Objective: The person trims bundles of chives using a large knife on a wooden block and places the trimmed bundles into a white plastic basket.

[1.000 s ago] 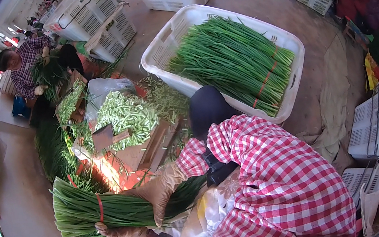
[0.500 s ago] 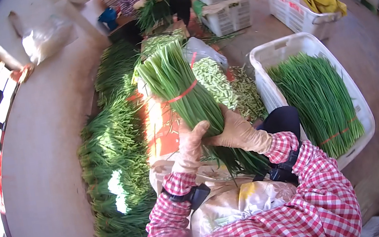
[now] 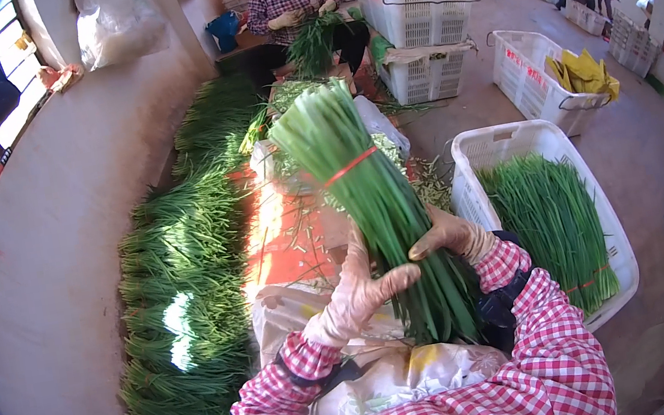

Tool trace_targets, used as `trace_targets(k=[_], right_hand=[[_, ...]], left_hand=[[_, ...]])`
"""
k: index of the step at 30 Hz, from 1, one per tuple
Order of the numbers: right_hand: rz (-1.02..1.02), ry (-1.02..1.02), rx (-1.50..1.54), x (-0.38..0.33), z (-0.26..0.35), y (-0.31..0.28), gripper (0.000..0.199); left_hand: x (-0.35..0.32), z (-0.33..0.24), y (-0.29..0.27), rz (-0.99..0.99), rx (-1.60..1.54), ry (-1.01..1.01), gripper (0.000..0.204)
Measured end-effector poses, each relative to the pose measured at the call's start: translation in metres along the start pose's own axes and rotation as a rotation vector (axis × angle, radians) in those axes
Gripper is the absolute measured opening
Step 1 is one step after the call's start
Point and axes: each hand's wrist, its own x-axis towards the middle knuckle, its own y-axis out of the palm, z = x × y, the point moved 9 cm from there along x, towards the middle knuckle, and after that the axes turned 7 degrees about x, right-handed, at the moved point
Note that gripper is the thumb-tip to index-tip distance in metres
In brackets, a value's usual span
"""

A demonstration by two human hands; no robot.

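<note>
Left hand [image 3: 360,294] and right hand [image 3: 453,239] are grasping bundle [image 3: 387,199], left of crate [image 3: 512,141].
Fingers are flanking it, partly hidden; long axis slanting up-left, away from crate; right hand sitting nearer crate.

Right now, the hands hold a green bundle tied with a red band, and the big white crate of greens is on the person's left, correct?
No: the head view shows the white crate on the person's right. The left hand and right hand hold the green bundle with its red band.
</note>
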Motion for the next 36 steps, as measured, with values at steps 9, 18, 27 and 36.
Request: trace_targets(k=[9, 18, 27, 36], right_hand=[[0.150, 0.125, 0.863, -0.031, -0.068, 0.013, 0.071], [-0.383, -0.254, 0.223, -0.139, 0.070, -0.055, 0.070], [-1.171, -0.117, -0.756, -0.360, 0.133, -0.129, 0.079], [-1.140, 0.086, -0.142, -0.330, -0.001, -0.130, 0.080]], left_hand=[[-0.054, -0.034, -0.010, 0.319, 0.046, -0.007, 0.098], [-0.079, -0.001, -0.114, -0.185, 0.124, -0.300, 0.052], [-0.104, 0.015, -0.253, -0.485, 0.431, -0.362, 0.055], [-0.055, 0.053, -0.242, -0.390, 0.529, -0.430, 0.049]])
